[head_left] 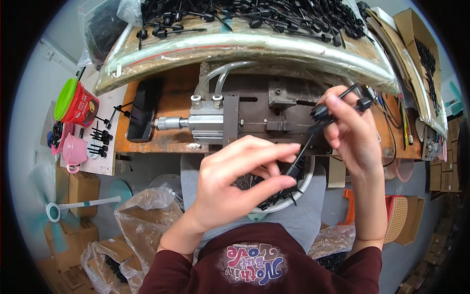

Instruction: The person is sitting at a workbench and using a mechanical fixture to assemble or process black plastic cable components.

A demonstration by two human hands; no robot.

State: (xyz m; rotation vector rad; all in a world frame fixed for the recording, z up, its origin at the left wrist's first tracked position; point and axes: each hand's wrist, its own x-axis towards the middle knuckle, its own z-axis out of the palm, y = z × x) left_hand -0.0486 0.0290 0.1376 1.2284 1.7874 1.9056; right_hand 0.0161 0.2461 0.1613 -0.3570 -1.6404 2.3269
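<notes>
In front of my chest, my right hand [350, 122] is closed round several black plastic parts with thin stems [320, 115], their thick heads gathered between thumb and fingers. One thin black rod [304, 151] slants down from there towards my left hand [245, 174]. Its thicker lower end lies between my left thumb and fingertips, which appear to pinch it lightly. Below the hands a pale round bowl [309, 179] on my lap holds more black parts, partly hidden by my left hand. Just behind is a metal clamping fixture [254, 115] with a silver pneumatic cylinder [206, 122].
Many black stemmed parts [264, 17] cover a plastic-wrapped raised tray [245, 46] at the back. Left of the fixture lie a dark phone [144, 110], a red-green tub [76, 103] and a pink cup [74, 149]. A fan [54, 211] and plastic-lined cartons [142, 223] stand lower left.
</notes>
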